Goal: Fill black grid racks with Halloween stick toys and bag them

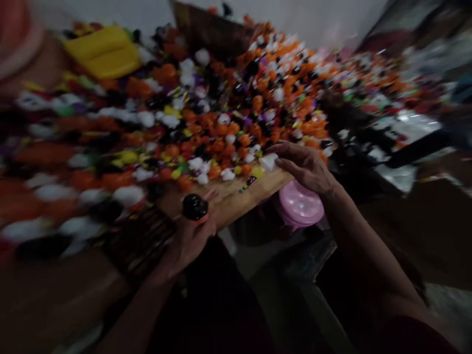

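I count one black-topped toy (194,207), clamped in left fingers (208,226), and one white piece (268,162), touching slightly parted right fingers (295,169).

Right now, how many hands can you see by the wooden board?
2. The left hand holds a shiny black-topped piece by the wooden board. The right hand is by a small white piece. Dark, blurry parts might hide others.

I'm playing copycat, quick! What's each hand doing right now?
Left hand: holding a black-and-orange piece.
Right hand: at a white piece; whether it's gripping cannot be told.
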{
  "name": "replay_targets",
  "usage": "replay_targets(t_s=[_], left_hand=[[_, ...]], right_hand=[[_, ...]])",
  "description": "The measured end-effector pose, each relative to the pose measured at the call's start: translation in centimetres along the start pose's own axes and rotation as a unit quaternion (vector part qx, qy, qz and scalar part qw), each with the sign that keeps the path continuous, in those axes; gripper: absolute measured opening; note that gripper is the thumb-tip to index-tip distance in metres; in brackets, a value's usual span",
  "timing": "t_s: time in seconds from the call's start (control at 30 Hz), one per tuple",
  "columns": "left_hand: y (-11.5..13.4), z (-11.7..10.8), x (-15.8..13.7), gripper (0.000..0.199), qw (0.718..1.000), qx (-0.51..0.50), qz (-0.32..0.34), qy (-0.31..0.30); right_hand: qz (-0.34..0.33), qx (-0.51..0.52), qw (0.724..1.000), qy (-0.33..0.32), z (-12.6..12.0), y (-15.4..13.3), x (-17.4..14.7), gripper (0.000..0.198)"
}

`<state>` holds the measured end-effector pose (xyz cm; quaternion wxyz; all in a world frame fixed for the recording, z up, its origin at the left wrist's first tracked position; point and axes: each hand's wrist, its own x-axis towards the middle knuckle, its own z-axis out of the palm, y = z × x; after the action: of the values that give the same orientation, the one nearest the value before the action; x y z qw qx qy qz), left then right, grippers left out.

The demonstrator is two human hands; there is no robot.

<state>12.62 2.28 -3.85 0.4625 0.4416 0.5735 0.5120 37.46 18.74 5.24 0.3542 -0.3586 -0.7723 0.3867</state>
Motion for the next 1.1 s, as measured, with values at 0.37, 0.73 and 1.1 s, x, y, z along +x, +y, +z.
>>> replay_targets(t_s=[0.37, 0.73, 1.1], left_hand=[[-2.6, -6.1, -8.1, 0.047, 0.981, -0.185, -0.054, 0.033], [-4.4, -9.1, -12.0, 0.052, 0.885, -0.437, -0.120, 0.108], [-5.7, -8.3, -12.9, 0.055, 0.891, -0.395, -0.167, 0.147]], right_hand=[[-0.045, 0.108, 0.971, -0.207, 16.1, -5.9, -1.1, 0.032], [0.031, 0.183, 0.949, -0.255, 26.2, -5.2, -8.0, 0.038], [0.030, 0.173, 0.949, -0.261, 28.5, -6.6, -8.5, 0.035]])
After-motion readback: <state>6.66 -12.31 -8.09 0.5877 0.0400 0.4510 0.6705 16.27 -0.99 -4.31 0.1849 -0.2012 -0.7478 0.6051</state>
